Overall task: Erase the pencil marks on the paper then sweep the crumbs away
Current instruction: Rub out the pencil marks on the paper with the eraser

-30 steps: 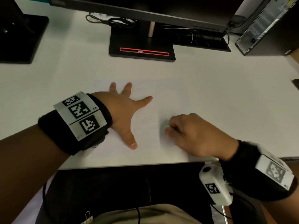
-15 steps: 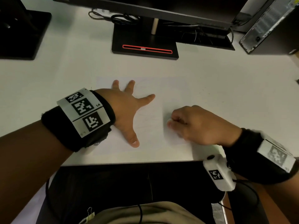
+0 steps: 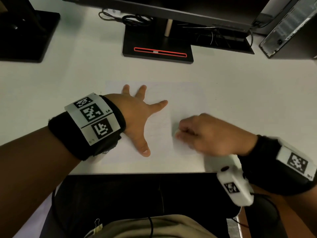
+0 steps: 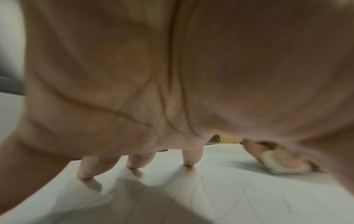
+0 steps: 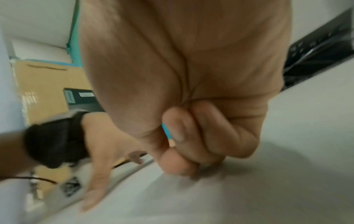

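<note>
A white sheet of paper [image 3: 181, 93] lies on the white desk [image 3: 248, 100]. Faint pencil marks [image 3: 159, 122] cross its middle and show more clearly in the left wrist view [image 4: 239, 191]. My left hand [image 3: 137, 117] lies flat on the paper's left half with fingers [image 4: 189, 157] spread. My right hand [image 3: 180, 133] is curled, pinching a small white eraser [image 4: 277, 165] and pressing it on the paper just right of the marks. In the right wrist view the curled fingers [image 5: 191, 151] hide the eraser. I cannot make out any crumbs.
A black monitor stand [image 3: 157, 47] with a red stripe sits behind the paper, with cables [image 3: 135, 19] behind it. Another black stand [image 3: 22, 35] is at the far left and a computer tower [image 3: 291, 28] at the far right. The desk's front edge [image 3: 137, 172] runs just below my hands.
My right hand has shifted a little away from me on the paper with the eraser, blurred in motion. My left hand stays flat in the same spot.
</note>
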The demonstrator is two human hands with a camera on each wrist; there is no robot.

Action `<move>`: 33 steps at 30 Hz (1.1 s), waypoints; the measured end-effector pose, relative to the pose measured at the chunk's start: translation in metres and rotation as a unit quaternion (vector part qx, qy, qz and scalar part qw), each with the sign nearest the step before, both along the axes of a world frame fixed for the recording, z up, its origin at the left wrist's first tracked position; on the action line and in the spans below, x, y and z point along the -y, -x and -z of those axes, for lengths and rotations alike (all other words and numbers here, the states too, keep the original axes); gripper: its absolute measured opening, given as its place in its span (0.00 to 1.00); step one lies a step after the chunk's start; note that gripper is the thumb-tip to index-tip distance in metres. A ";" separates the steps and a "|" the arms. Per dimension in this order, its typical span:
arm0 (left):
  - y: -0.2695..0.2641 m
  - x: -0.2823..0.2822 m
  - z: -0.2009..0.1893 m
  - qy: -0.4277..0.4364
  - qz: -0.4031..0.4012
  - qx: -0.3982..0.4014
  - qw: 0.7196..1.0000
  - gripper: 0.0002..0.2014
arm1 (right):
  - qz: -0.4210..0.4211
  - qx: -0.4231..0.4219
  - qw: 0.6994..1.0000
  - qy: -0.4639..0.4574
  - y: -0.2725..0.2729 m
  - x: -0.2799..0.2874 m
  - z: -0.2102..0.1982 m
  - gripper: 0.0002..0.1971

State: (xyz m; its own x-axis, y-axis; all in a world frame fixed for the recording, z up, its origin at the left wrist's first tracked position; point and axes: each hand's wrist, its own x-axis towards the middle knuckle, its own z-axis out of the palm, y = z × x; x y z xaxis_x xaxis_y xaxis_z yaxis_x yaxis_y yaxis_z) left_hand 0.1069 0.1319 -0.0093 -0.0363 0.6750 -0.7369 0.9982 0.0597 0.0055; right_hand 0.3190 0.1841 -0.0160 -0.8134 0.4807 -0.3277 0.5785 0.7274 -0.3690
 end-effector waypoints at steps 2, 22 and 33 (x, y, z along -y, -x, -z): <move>0.000 0.000 0.000 0.002 -0.003 0.001 1.000 0.74 | 0.022 -0.008 1.000 -0.021 0.000 -0.008 -0.001 0.18; -0.001 0.000 -0.002 0.007 -0.004 -0.002 1.000 0.74 | -0.067 0.000 0.998 0.005 0.009 -0.001 0.002 0.20; -0.001 0.000 -0.001 0.005 -0.001 -0.002 1.000 0.74 | -0.054 0.018 0.998 0.035 0.015 -0.008 0.002 0.20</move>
State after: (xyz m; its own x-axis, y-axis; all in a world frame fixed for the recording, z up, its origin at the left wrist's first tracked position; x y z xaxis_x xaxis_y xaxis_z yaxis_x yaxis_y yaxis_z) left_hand 0.1082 0.1322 -0.0083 -0.0403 0.6682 -0.7429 0.9981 0.0612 0.0010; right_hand 0.3042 0.1922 -0.0176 -0.8467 0.3654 -0.3866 0.5112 0.7600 -0.4013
